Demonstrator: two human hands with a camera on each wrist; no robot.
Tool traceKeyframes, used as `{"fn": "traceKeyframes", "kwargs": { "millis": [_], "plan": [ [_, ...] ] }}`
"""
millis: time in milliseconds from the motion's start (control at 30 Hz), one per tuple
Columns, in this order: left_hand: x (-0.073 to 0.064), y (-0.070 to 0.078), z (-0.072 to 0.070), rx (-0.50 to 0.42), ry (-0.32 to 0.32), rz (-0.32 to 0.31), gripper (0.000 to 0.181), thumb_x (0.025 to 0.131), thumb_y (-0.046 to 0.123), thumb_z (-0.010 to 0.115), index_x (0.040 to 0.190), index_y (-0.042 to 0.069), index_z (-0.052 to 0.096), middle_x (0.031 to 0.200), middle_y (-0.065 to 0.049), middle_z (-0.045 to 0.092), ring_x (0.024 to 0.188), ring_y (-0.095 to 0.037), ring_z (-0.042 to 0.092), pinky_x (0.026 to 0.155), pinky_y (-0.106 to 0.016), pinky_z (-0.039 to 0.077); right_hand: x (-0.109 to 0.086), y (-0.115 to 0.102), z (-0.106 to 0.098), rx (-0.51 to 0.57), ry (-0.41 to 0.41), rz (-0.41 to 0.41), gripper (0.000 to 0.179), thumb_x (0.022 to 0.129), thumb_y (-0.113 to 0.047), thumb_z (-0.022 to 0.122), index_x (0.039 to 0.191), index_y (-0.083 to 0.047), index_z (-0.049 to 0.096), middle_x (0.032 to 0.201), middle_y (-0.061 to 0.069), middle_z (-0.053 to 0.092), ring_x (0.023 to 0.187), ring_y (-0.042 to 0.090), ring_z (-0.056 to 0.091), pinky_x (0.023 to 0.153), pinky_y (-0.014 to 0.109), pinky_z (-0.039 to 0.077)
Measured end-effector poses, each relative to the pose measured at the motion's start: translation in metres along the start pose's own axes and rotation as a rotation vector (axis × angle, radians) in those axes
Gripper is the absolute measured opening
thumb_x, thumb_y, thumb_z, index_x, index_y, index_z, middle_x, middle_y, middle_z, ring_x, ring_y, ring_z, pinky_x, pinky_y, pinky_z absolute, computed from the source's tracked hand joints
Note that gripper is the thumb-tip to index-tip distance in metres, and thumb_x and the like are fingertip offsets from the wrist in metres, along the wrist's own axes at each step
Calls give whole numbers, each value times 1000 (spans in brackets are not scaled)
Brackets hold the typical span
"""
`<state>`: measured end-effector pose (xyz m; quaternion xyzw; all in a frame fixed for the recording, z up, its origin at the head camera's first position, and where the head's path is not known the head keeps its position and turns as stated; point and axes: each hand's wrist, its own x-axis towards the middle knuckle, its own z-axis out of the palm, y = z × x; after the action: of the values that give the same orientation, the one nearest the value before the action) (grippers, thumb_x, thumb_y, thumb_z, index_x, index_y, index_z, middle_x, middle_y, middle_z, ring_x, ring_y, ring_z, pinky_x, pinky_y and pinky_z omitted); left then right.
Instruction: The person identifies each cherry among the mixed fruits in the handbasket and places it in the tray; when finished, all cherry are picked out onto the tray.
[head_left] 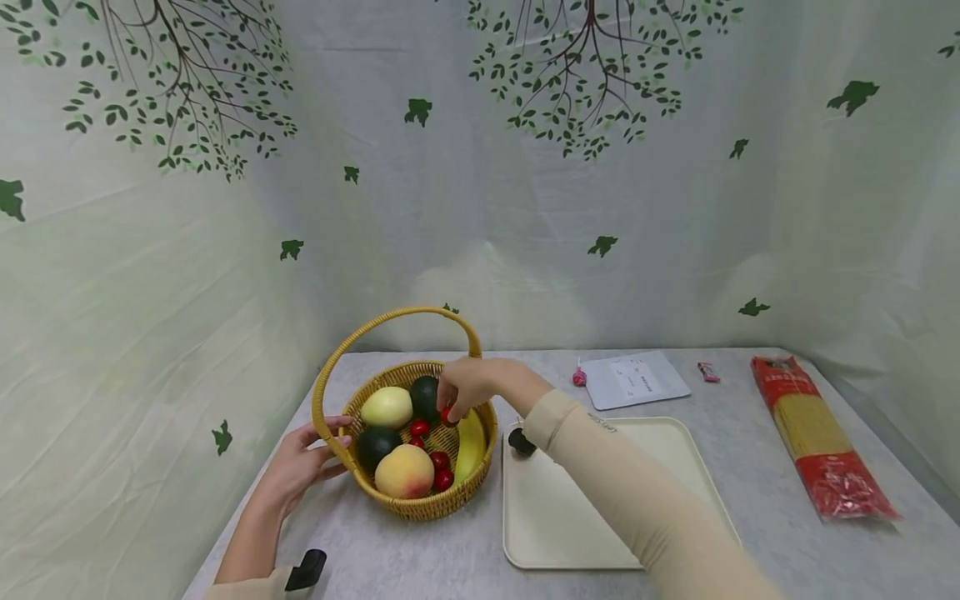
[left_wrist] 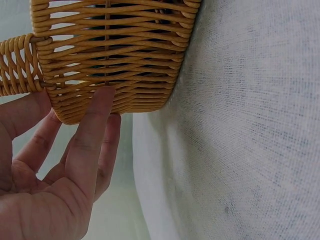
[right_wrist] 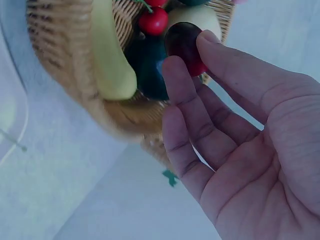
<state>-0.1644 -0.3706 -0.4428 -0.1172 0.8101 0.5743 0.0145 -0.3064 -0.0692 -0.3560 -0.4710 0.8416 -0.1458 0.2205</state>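
A wicker basket (head_left: 420,508) with a tall arched handle holds fruit: a peach (head_left: 405,472), a banana (head_left: 470,446), a pale yellow-green fruit (head_left: 387,408), two dark green fruits like avocados (head_left: 377,448) and several red cherries (head_left: 442,479). My left hand (head_left: 296,462) is at the basket's left side, by the foot of the handle. In the left wrist view its extended fingers (left_wrist: 92,135) touch the outer weave. Over the basket's right inner side, my right hand (head_left: 471,385) pinches a cherry (right_wrist: 186,47) between thumb and fingertips, dark on top and red below.
Right of the basket lies a cream tray (head_left: 622,533) with a small dark round thing (head_left: 521,442) near its left edge, under my right forearm. Behind it are a white packet (head_left: 637,379), a pink wrapped lollipop (head_left: 579,377) and a small candy (head_left: 708,372). A noodle pack (head_left: 821,442) lies far right.
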Motion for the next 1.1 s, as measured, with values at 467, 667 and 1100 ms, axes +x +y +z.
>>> {"fn": "traceKeyframes", "kwargs": {
  "millis": [467, 667, 1100],
  "plan": [
    [2, -3, -1, 9, 2, -9, 47, 109, 15, 64, 153, 2, 54, 160, -27, 42, 119, -20, 68, 99, -47, 64, -52, 29, -10, 98, 54, -26, 19, 100, -12, 77, 119, -9, 81, 101, -1, 79, 92, 11, 69, 83, 25, 62],
    [1, -1, -1, 6, 0, -11, 47, 108, 15, 64, 153, 1, 54, 159, -27, 43, 117, -19, 69, 98, -47, 65, -74, 45, -11, 151, 85, -22, 20, 101, -10, 75, 120, -8, 80, 101, -3, 79, 96, 15, 72, 83, 23, 60],
    [2, 2, 0, 23, -7, -15, 47, 109, 15, 64, 153, 1, 53, 160, -27, 42, 119, -22, 68, 99, -47, 64, -120, 83, -2, 220, 172, 97, 23, 100, -12, 75, 123, -8, 78, 105, -1, 79, 94, 13, 72, 86, 27, 62]
  ]
}}
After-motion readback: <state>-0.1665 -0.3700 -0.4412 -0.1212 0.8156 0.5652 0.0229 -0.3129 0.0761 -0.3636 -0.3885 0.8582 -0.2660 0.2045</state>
